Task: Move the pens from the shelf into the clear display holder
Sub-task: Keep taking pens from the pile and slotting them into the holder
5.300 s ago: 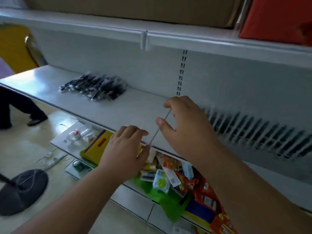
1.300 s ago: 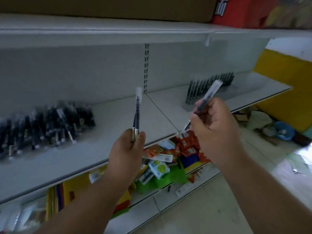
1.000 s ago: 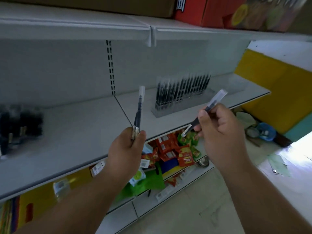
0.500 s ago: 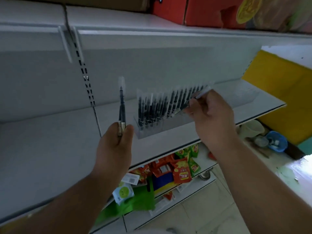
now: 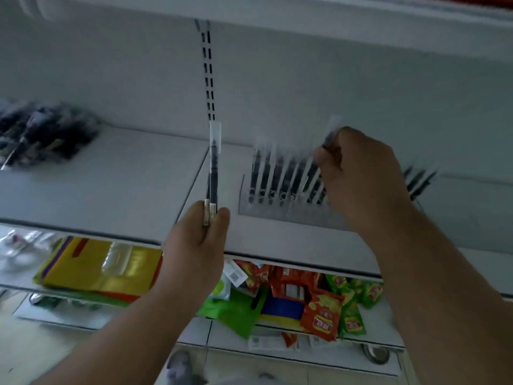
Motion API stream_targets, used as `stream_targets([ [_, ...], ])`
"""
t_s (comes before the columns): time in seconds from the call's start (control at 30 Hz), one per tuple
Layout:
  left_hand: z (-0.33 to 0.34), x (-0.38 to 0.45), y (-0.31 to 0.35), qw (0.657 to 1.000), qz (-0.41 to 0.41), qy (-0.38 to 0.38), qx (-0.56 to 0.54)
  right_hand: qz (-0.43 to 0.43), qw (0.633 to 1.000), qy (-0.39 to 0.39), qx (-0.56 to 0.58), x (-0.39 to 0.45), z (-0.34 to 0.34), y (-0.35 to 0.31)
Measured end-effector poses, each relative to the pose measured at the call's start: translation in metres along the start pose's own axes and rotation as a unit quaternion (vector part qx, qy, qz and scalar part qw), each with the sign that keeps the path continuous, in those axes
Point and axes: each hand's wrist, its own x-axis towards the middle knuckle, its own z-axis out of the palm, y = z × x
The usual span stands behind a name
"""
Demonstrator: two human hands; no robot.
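My left hand (image 5: 198,243) grips a black pen in a clear sleeve (image 5: 214,165) by its lower end and holds it upright, just left of the clear display holder (image 5: 266,211). The holder stands on the white shelf (image 5: 116,195) with a row of several black pens upright in it. My right hand (image 5: 361,179) is over the holder's right part and pinches another sleeved pen (image 5: 330,132) near its top; that pen is blurred and its lower end is hidden by the hand. A loose pile of black pens (image 5: 44,134) lies on the shelf at the far left.
The shelf's back wall has a slotted upright (image 5: 208,68) behind the left pen. Another shelf (image 5: 277,12) hangs overhead. Below, a lower shelf carries yellow packs (image 5: 102,268) and red and green snack bags (image 5: 324,298).
The view has swung back left, so the pen pile shows again. My right hand has moved down over the holder's pens with its pen. The left hand still holds its pen upright.
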Motion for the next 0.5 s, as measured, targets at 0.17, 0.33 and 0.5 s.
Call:
stream_targets([
  [0.17,0.011,-0.012,0.006,0.999,0.005,0.029,0.026,-0.016,1.0,0.002,0.0,0.002,-0.002,0.007],
  [0.33,0.019,-0.02,0.014,0.999,0.003,0.037,0.037,0.003,0.999,0.016,0.037,-0.002,0.001,0.019],
  [0.5,0.019,-0.022,0.02,0.999,0.006,0.029,0.036,0.004,0.996,-0.086,-0.021,-0.007,0.023,0.023],
])
